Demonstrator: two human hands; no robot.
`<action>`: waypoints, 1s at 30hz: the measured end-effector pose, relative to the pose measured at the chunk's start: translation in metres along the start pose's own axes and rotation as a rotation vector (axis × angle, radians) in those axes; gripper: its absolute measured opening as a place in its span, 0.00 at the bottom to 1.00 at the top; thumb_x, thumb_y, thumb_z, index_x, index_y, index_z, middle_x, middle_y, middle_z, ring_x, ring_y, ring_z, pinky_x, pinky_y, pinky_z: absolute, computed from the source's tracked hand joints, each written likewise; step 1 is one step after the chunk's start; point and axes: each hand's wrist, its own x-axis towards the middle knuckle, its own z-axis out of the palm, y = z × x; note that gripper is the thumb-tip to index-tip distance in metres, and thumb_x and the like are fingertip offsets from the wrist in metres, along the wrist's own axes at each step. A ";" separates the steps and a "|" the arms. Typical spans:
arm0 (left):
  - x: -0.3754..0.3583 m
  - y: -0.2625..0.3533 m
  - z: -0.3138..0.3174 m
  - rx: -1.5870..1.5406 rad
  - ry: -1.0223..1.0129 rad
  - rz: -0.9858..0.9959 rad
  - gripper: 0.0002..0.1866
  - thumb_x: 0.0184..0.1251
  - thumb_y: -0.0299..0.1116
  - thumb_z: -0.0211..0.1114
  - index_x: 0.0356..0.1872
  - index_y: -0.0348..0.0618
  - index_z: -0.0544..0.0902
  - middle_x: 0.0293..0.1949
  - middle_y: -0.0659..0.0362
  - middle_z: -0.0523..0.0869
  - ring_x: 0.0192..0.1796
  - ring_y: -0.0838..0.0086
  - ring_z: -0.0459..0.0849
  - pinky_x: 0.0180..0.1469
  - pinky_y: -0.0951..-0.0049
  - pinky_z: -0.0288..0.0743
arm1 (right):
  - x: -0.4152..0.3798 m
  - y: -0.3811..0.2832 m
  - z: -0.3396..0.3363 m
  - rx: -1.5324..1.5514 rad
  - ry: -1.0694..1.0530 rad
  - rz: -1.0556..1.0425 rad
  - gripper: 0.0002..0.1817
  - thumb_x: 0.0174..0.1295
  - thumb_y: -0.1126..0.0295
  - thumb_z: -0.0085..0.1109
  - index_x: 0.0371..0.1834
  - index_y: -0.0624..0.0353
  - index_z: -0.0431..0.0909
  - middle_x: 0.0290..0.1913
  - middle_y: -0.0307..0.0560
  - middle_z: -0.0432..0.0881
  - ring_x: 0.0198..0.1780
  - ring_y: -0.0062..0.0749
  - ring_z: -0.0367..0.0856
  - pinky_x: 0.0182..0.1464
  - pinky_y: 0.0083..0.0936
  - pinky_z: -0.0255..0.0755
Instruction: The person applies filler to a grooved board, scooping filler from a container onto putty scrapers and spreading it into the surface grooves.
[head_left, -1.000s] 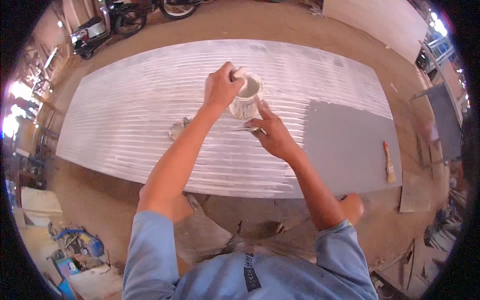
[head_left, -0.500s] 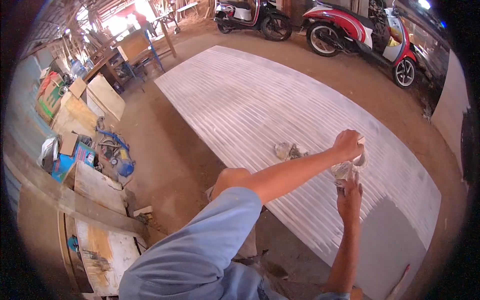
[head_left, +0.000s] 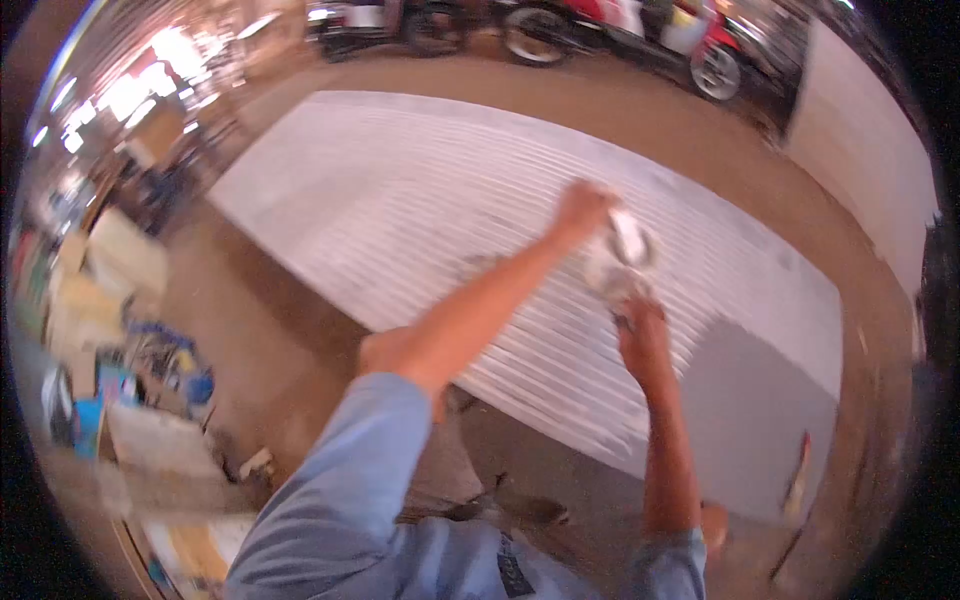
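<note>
A: What's the biggest thing before you? It's the board [head_left: 400,220], broad and flat, streaked with whitish lines over much of it and plain grey at its right-hand end.

B: Next in size, you have a pale sheet [head_left: 860,160] standing beyond the board on the right, then a red scooter [head_left: 625,22] parked across the floor past the far edge.

A: And the container you're working at?

B: Your container [head_left: 603,275] is over the board's striped part, right of the middle and near the grey end. Its outside looks smeared with white, though blur hides the detail.

A: Your hands?

B: Your left hand [head_left: 583,212] is closed in a grip up by the container's mouth. Your right hand [head_left: 642,328] is at the container's near side, fingers up against it; whether it also grips something, I can't tell you.

A: Smaller things?

B: A red-handled brush [head_left: 798,475] lies on the grey end, well apart from your hands. Smallest is the pale piece [head_left: 629,236] your left hand grips, slanting over the container's opening; its exact kind is too blurred to tell.
</note>
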 end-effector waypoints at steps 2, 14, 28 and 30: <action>0.006 0.020 -0.051 -0.646 0.062 -0.487 0.13 0.64 0.39 0.67 0.34 0.39 0.92 0.28 0.55 0.92 0.31 0.68 0.90 0.37 0.65 0.82 | 0.011 -0.016 -0.013 0.295 0.009 0.138 0.19 0.68 0.73 0.59 0.61 0.66 0.79 0.58 0.62 0.84 0.62 0.57 0.80 0.67 0.44 0.70; -0.001 0.057 -0.139 -0.570 0.172 -0.408 0.14 0.66 0.36 0.66 0.42 0.34 0.90 0.33 0.58 0.90 0.35 0.80 0.84 0.39 0.75 0.76 | 0.030 0.011 0.004 1.532 0.526 0.827 0.15 0.69 0.65 0.57 0.52 0.62 0.79 0.44 0.46 0.85 0.45 0.34 0.86 0.41 0.31 0.81; -0.034 0.130 -0.166 -0.258 0.235 -0.024 0.12 0.68 0.32 0.66 0.49 0.39 0.88 0.42 0.52 0.92 0.43 0.63 0.89 0.50 0.66 0.81 | 0.054 -0.039 0.012 1.712 0.422 0.778 0.16 0.67 0.70 0.58 0.54 0.67 0.76 0.46 0.51 0.84 0.43 0.37 0.87 0.39 0.34 0.86; -0.037 0.131 -0.160 -0.168 0.249 0.077 0.13 0.68 0.31 0.67 0.50 0.38 0.87 0.43 0.51 0.92 0.45 0.60 0.89 0.50 0.64 0.81 | 0.052 -0.045 0.007 1.682 0.417 0.774 0.17 0.67 0.70 0.58 0.56 0.67 0.75 0.47 0.51 0.84 0.43 0.37 0.87 0.38 0.34 0.86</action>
